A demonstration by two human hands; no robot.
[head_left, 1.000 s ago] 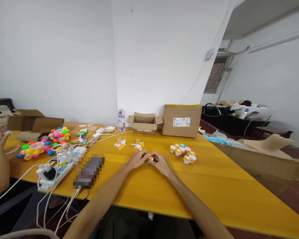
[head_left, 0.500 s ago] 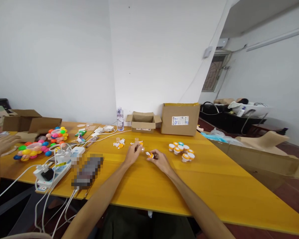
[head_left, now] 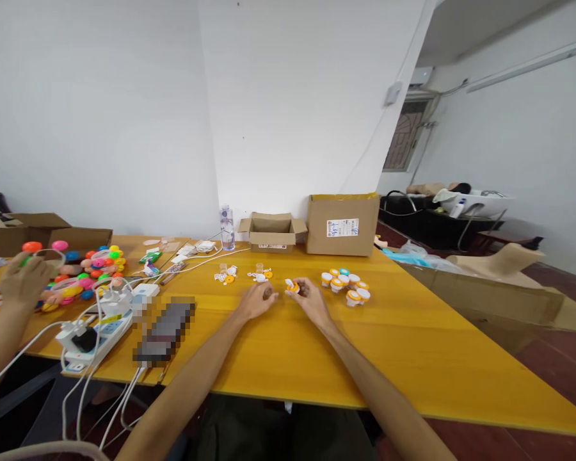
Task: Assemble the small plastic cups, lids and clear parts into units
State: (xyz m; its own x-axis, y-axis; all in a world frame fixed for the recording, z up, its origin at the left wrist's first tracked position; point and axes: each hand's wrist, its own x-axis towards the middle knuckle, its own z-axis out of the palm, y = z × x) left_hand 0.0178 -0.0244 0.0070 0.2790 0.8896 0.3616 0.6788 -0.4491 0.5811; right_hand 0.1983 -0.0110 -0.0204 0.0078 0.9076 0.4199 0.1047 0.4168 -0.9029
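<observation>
While the right hand [head_left: 311,301] pinched a small orange-and-white plastic piece [head_left: 292,287] between thumb and fingers over the middle of the yellow wooden table [head_left: 288,358], the left hand [head_left: 256,301] was near it, fingers curled (whether they gripped anything, I could not tell). Small plastic pots with white, orange and teal tops [head_left: 336,282] stood to the right; loose white and orange parts [head_left: 229,280] lay toward the far edge.

The table [head_left: 413,358] is golden yellow with faint wood grain, and the orange-and-white piece [head_left: 292,287] echoes the capped jars [head_left: 336,283], ringed in orange, one in teal. Plain brown boxes [head_left: 340,227] stand against a pale grey-white wall [head_left: 288,96]; the balls [head_left: 71,291] mix pink, orange, blue, yellow and green.
</observation>
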